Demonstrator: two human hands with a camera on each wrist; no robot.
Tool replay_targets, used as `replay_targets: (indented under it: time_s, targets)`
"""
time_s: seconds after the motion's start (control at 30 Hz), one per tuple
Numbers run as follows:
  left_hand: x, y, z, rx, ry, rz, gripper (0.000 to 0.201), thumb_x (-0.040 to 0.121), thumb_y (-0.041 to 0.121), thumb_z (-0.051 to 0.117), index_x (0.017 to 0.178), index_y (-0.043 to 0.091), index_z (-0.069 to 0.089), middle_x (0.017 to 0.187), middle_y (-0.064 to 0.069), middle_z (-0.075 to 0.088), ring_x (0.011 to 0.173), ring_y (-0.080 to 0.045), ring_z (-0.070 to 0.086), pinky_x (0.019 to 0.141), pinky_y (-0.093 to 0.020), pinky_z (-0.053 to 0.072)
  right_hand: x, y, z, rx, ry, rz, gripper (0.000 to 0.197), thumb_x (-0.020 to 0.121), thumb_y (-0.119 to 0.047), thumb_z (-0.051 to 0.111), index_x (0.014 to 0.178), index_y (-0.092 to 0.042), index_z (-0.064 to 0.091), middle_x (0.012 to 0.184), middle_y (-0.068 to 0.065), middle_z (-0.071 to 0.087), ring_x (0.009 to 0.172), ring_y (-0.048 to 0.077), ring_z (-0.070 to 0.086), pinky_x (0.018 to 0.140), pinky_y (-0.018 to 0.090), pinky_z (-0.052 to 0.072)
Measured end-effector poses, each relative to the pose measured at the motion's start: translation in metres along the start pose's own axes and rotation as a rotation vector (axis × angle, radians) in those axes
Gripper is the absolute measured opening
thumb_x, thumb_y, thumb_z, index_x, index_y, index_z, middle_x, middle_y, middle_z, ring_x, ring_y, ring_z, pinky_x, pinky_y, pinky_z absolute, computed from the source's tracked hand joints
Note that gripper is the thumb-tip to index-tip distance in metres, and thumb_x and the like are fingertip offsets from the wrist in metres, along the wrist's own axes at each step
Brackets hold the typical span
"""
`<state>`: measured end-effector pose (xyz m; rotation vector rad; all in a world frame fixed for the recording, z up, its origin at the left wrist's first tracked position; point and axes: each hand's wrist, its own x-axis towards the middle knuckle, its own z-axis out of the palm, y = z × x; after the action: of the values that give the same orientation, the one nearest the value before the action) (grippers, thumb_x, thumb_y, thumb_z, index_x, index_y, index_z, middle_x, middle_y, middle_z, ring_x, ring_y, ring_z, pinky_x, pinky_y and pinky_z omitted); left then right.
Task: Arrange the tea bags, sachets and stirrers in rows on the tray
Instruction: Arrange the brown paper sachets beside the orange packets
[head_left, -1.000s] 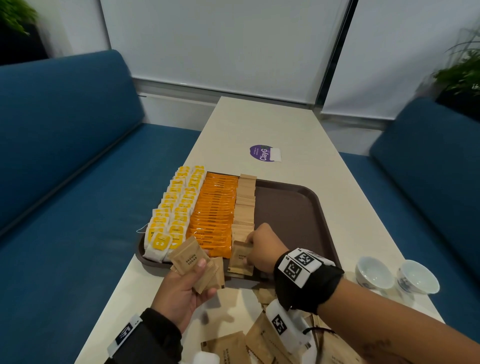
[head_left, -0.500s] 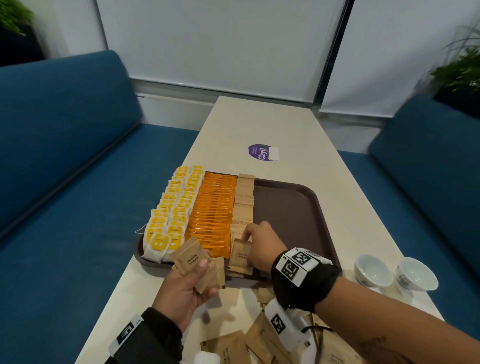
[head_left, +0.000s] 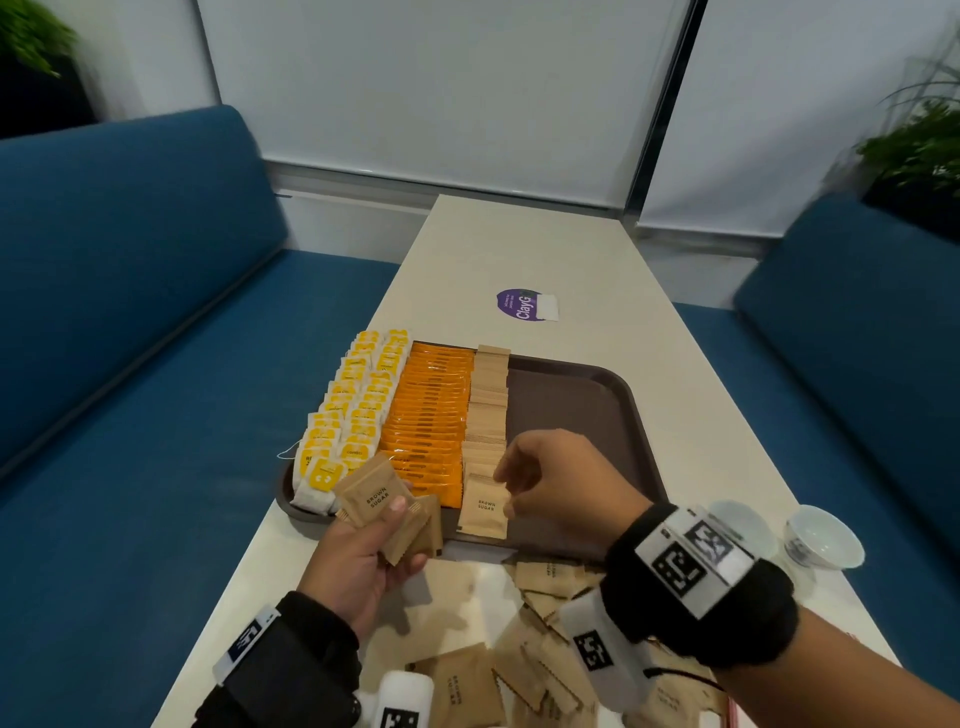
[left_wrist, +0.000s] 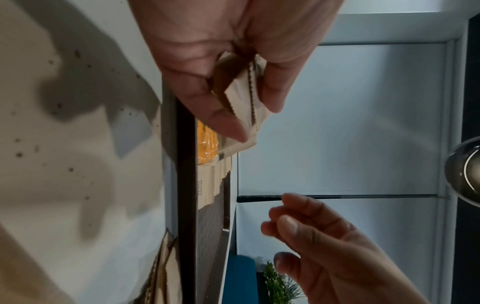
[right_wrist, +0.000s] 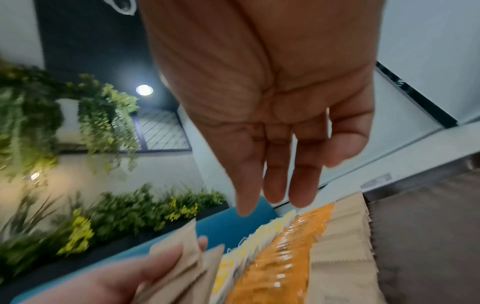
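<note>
A dark brown tray (head_left: 582, 400) holds a double row of yellow tea bags (head_left: 358, 400), a row of orange sachets (head_left: 431, 415) and a row of brown sugar sachets (head_left: 488, 410). The nearest brown sachet (head_left: 485, 506) lies flat at the tray's front rim. My left hand (head_left: 358, 551) grips a fanned stack of brown sugar sachets (head_left: 387, 506) (left_wrist: 244, 96) in front of the tray's near left corner. My right hand (head_left: 550, 488) (right_wrist: 272, 144) hovers just right of the nearest brown sachet, fingers straight and holding nothing.
Loose brown sachets (head_left: 524, 670) lie piled on the white table (head_left: 545, 249) in front of the tray. Two small white cups (head_left: 821, 535) stand right of the tray. A purple sticker (head_left: 522, 304) lies behind it. Blue benches (head_left: 119, 322) flank the table.
My right hand has let go of the brown sachet it laid at the front of the row and lifted slightly to the right. The left hand keeps its stack.
</note>
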<state>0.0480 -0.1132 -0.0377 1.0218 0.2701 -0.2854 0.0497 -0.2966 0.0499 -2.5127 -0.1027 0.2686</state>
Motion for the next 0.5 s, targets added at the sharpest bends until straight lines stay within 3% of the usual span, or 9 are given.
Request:
replay_targets:
  time_s: [0.1, 0.23, 0.33, 0.5]
  targets:
    - [-0.004, -0.001, 0.001, 0.027, -0.003, -0.003, 0.014, 0.093, 0.014, 0.050, 0.103, 0.017, 0.059, 0.098, -0.010, 0.061, 0.086, -0.025, 0.060, 0.043, -0.024, 0.053, -0.024, -0.004, 0.019, -0.221, -0.194, -0.057, 0.024, 0.083, -0.019, 0.070, 0.105, -0.023, 0.063, 0.102, -0.007, 0.062, 0.092, 0.010, 0.059, 0.083, 0.025, 0.052]
    - [-0.010, -0.003, 0.002, 0.079, -0.002, 0.000, 0.017, 0.094, 0.016, 0.049, 0.105, 0.021, 0.060, 0.096, -0.008, 0.062, 0.084, -0.025, 0.060, 0.044, -0.023, 0.053, -0.037, -0.006, 0.049, -0.567, -0.413, -0.235, 0.046, 0.079, -0.033, 0.073, 0.121, -0.018, 0.059, 0.115, 0.003, 0.061, 0.106, 0.023, 0.054, 0.087, 0.037, 0.041]
    - [-0.015, -0.003, -0.001, 0.101, 0.003, -0.006, 0.018, 0.095, 0.018, 0.048, 0.107, 0.022, 0.060, 0.099, -0.008, 0.062, 0.084, -0.025, 0.060, 0.044, -0.023, 0.053, -0.039, -0.010, 0.065, -0.692, -0.441, -0.250, 0.054, 0.076, -0.038, 0.075, 0.118, -0.011, 0.056, 0.112, 0.010, 0.058, 0.104, 0.029, 0.051, 0.087, 0.040, 0.038]
    - [-0.022, -0.001, -0.008, 0.110, 0.007, 0.015, 0.017, 0.095, 0.018, 0.048, 0.102, 0.024, 0.061, 0.097, -0.008, 0.062, 0.083, -0.025, 0.060, 0.045, -0.024, 0.053, -0.041, -0.022, 0.078, -0.766, -0.431, -0.234, 0.049, 0.076, -0.031, 0.076, 0.112, -0.005, 0.056, 0.109, 0.014, 0.056, 0.101, 0.031, 0.050, 0.085, 0.041, 0.036]
